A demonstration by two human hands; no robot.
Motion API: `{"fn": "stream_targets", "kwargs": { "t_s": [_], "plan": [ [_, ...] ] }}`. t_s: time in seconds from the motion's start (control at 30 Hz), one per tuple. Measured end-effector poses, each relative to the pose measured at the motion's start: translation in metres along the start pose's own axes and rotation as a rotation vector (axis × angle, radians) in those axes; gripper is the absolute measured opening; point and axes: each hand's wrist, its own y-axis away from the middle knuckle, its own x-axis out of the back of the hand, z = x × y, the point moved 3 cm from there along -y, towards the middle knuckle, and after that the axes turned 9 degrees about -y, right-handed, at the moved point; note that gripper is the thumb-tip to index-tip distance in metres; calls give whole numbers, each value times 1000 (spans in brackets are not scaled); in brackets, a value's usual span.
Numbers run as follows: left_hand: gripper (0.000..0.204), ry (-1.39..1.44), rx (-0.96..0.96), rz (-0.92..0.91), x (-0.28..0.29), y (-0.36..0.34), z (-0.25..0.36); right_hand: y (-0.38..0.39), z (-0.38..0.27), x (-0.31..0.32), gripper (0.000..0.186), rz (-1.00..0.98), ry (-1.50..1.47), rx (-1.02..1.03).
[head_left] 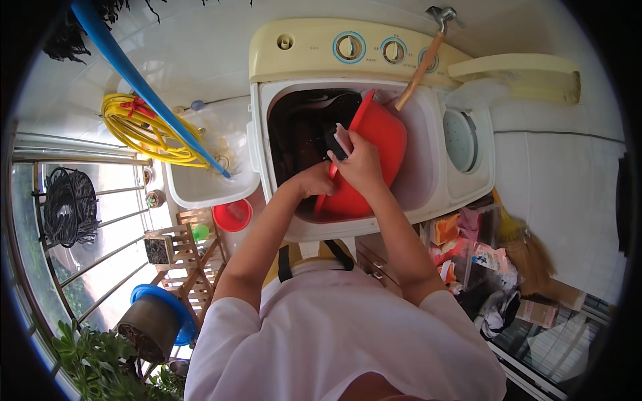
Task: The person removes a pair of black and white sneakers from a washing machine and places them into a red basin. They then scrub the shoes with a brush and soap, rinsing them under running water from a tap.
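Observation:
A red plastic basin (380, 147) stands tilted inside the open wash tub of a cream-and-white twin-tub washing machine (301, 230). My left hand (315, 180) is closed at the basin's near-left rim, its fingertips partly hidden. In my right hand (362, 164), held over the basin's left edge, is a pale pink brush (343, 139) with a dark side that looks like bristles. Dark water or wet dark cloth (301, 127) fills the tub's left part; I cannot tell which.
A wooden-handled hammer (421, 70) leans across the control panel. Right of the tub is the round spin opening (460, 142). To the left are a white sink (210, 194), a coiled yellow hose (137, 130), a blue pipe (144, 80) and a small red bucket (233, 215). A straw broom (531, 260) stands right.

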Motion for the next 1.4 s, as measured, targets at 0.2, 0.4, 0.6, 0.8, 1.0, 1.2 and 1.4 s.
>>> {"fn": "stream_targets", "kwargs": {
  "t_s": [0.2,0.4,0.6,0.8,1.0,1.2,1.4],
  "plan": [
    [32,-167,-68,-242,26,-18,90,-15,-26,68,42,-60,-396,-349],
    [26,-294,-176,-241,18,20,151,9,-54,116,42,115,19,181],
    [21,-677,-374,-97,-4,66,193,35,-40,169,47,235,-247,11],
    [17,-1084,-382,28,-81,87,191,52,-13,234,51,452,-444,-238],
    [22,-1303,-468,-172,-145,58,166,80,32,286,40,393,-117,-427],
    [33,-1351,-838,-210,-187,13,145,127,79,330,48,746,-514,-441],
    [37,-948,-350,-705,-91,-46,151,168,125,364,56,962,-649,-318]
  ]
}}
